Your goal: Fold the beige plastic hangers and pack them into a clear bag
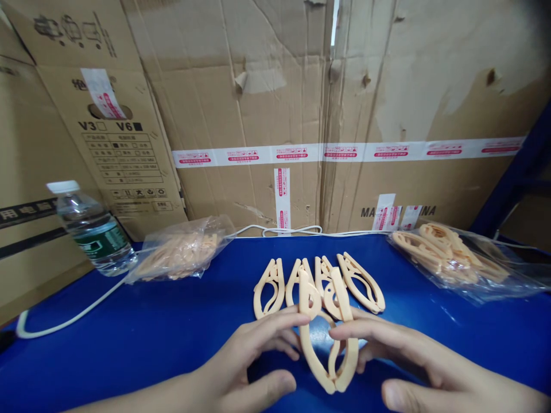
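A beige folded plastic hanger (pixel 308 351) is tilted in front of me, its two arms rising from a joint at the bottom. My left hand (pixel 252 350) holds its left arm, the index fingertip in front and the thumb apart. On its right arm lies the index finger of my right hand (pixel 413 350); other fingers curl behind it, with the thumb away. Just beyond, several matching folded hangers lie in a row, among them a left hanger (pixel 257 295) and a right hanger (pixel 373 282). The held one partly hides the middle ones.
A clear bag of beige hangers (pixel 181 252) lies at the left, another bag (pixel 451 258) at the right. A water bottle (pixel 97 229) stands at the far left. A white cable (pixel 77 318) crosses the blue table (pixel 172 321). Cardboard boxes (pixel 241 195) wall the back.
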`<act>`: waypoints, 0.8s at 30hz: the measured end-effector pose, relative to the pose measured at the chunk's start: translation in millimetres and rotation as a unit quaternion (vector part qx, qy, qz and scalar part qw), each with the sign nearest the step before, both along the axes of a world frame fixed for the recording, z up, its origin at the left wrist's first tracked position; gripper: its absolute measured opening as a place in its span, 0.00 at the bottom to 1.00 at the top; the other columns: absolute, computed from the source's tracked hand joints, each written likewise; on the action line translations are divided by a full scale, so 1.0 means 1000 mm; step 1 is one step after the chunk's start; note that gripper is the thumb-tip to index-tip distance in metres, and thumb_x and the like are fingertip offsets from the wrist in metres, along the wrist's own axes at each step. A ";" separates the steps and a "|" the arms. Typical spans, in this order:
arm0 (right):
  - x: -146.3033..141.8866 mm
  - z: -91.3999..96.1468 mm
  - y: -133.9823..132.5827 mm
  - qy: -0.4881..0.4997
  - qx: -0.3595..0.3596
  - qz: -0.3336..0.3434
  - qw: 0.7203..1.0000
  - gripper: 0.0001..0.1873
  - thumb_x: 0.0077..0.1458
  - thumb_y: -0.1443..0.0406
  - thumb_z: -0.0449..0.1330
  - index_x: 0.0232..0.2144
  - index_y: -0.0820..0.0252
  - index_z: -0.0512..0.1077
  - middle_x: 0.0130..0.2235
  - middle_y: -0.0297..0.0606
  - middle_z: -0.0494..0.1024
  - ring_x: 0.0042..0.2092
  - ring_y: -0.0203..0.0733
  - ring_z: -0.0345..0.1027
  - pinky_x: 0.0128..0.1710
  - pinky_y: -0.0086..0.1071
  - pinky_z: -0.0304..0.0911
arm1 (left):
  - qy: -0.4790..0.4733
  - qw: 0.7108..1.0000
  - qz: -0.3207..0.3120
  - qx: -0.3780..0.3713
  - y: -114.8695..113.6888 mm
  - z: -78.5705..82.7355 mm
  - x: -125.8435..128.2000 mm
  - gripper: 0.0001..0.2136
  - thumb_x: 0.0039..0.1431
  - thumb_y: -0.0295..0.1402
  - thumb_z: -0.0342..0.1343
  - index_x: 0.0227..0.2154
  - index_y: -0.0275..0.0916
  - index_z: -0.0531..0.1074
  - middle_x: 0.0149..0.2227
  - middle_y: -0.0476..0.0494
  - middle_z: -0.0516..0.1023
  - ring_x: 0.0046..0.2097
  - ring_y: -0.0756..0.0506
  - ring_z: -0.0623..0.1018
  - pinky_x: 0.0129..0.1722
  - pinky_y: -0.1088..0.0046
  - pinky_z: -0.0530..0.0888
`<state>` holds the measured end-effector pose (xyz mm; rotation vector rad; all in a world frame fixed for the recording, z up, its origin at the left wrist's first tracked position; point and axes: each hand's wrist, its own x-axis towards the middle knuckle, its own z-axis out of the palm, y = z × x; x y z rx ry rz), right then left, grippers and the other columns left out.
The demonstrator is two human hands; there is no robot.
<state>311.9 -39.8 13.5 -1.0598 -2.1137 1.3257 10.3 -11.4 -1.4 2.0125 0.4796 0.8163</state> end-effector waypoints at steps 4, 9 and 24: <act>0.001 -0.006 0.000 0.027 -0.005 0.001 1.000 0.25 0.62 0.56 0.58 0.61 0.38 0.63 0.64 0.35 0.64 0.63 0.51 0.58 0.62 0.48 0.56 | 0.031 0.999 0.005 0.039 0.003 -0.001 0.000 0.28 0.65 0.29 0.54 0.64 0.57 0.56 0.59 0.43 0.71 0.51 0.42 0.77 0.52 0.66 0.76; -0.003 0.003 -0.001 0.007 -0.032 0.014 0.999 0.24 0.62 0.56 0.58 0.60 0.42 0.65 0.63 0.37 0.66 0.63 0.53 0.59 0.62 0.48 0.55 | 0.109 0.980 -0.028 0.166 0.008 -0.005 -0.002 0.33 0.65 0.41 0.53 0.68 0.51 0.45 0.67 0.40 0.59 0.64 0.35 0.65 0.60 0.57 0.67; 0.016 0.010 0.014 -0.026 0.096 -0.143 0.985 0.25 0.59 0.50 0.58 0.57 0.45 0.69 0.61 0.38 0.69 0.62 0.57 0.59 0.59 0.49 0.60 | 0.168 0.963 0.016 0.209 0.001 0.002 -0.002 0.36 0.63 0.39 0.53 0.68 0.51 0.38 0.71 0.43 0.49 0.69 0.36 0.55 0.66 0.54 0.56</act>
